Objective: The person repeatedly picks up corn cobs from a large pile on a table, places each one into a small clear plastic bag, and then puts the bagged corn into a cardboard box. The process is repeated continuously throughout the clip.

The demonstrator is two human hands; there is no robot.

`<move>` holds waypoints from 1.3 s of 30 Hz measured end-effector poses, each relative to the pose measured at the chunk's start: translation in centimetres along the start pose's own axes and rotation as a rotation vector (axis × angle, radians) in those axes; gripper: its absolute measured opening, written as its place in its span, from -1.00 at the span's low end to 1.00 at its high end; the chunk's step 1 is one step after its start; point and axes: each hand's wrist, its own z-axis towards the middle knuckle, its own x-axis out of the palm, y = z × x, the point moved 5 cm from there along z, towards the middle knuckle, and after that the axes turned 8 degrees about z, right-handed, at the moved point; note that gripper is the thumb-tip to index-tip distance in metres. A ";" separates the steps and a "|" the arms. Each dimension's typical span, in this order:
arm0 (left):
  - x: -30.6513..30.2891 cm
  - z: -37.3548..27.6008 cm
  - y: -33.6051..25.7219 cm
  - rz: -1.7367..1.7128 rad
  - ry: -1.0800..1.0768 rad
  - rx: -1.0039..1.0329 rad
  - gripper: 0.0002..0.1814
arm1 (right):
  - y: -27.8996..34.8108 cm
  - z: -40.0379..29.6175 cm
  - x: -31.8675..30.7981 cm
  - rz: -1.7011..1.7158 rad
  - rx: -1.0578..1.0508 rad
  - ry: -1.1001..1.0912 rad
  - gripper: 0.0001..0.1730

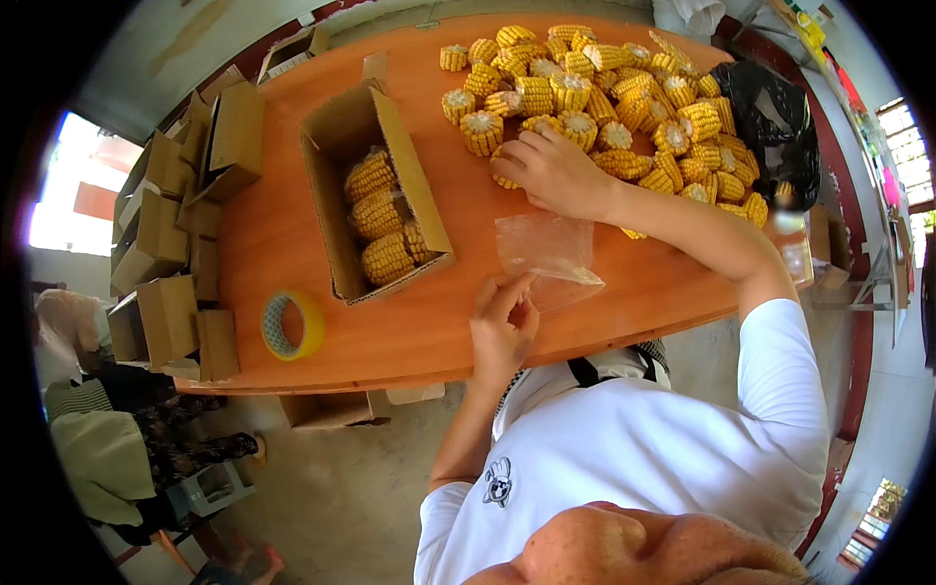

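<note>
My left hand (504, 322) pinches the edge of a clear plastic bag (545, 248), which lies nearly flat by the table's front edge. My right hand (552, 172) reaches over the near left side of a pile of cut corn cob pieces (629, 95), its fingers on a yellow piece (504, 179) partly hidden beneath them. Whether that piece is gripped, I cannot tell. Left of my hands stands an open cardboard box (431, 197) with several corn pieces (384, 256) inside, seemingly in clear bags.
A roll of yellow tape (311, 325) lies near the table's front left. Small open cardboard boxes (164, 234) are stacked along the left end of the wooden table (395, 340). A black plastic bag (775, 131) lies right of the corn. Another person (110, 453) is at the lower left.
</note>
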 end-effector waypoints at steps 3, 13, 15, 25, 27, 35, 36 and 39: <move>0.1 0.0 -0.2 -0.001 -0.001 -0.002 -0.56 | -0.2 -0.3 1.0 0.003 0.002 -0.043 -0.57; 0.3 0.3 -1.0 0.138 0.004 0.013 -0.61 | -0.5 2.1 2.3 -0.159 0.047 -0.008 -0.62; 0.3 0.1 -0.5 0.131 0.007 -0.006 -0.61 | -0.6 2.3 2.1 -0.114 0.017 0.017 -0.68; 0.5 0.1 -0.3 0.184 -0.049 0.016 -0.58 | 5.6 -6.1 -6.6 1.264 0.044 -0.063 -0.32; 0.1 0.2 -1.1 0.180 0.021 0.035 -0.55 | 6.6 -8.0 -6.2 1.264 0.046 -0.029 -0.32; 0.1 1.2 -1.0 0.188 0.124 -0.068 -0.39 | 4.9 -10.1 -1.3 1.052 0.369 0.051 -0.29; 0.2 1.3 -1.3 0.219 0.136 -0.048 -0.40 | 4.8 -9.9 -1.3 1.030 0.387 0.088 -0.27; 0.2 1.8 -2.9 0.273 0.164 0.003 -0.40 | 4.4 -9.6 -0.9 0.967 0.343 0.039 -0.24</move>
